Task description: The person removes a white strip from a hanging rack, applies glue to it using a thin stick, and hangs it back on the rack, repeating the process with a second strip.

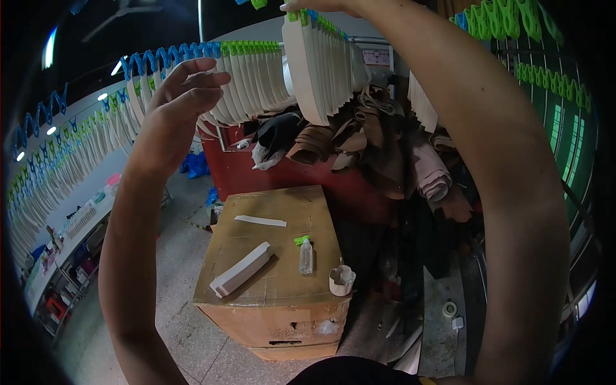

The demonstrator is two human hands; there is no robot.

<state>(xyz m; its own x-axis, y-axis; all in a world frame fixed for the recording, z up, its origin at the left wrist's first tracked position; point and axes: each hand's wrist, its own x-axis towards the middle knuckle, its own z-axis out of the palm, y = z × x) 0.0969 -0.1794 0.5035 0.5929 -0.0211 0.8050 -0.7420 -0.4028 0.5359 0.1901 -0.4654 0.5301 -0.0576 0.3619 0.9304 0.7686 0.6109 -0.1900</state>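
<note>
My right hand [324, 5] is at the top edge, partly cut off, its fingertips closed at a green clothes peg [292, 16]. From this peg hangs the front white strip [305, 70] of a close row. My left hand [183, 96] is raised at the left, fingers loosely bent and apart, with nothing visible in them. Behind it hangs another row of white strips [247, 90] on blue and green pegs. Below, on a taped cardboard box [256, 205], lie a long white block-like piece [242, 269], a thin white strip [260, 221], a clear bottle with green top [306, 258] and a round holder [342, 280].
Rolled brown and dark sheets [372, 138] are heaped on a red surface [234, 173] behind the box. More pegged strips [70, 167] line the left, above a long worktable [70, 234]. Green pegs [500, 22] hang on a rack at the upper right. A tape roll [449, 309] lies low right.
</note>
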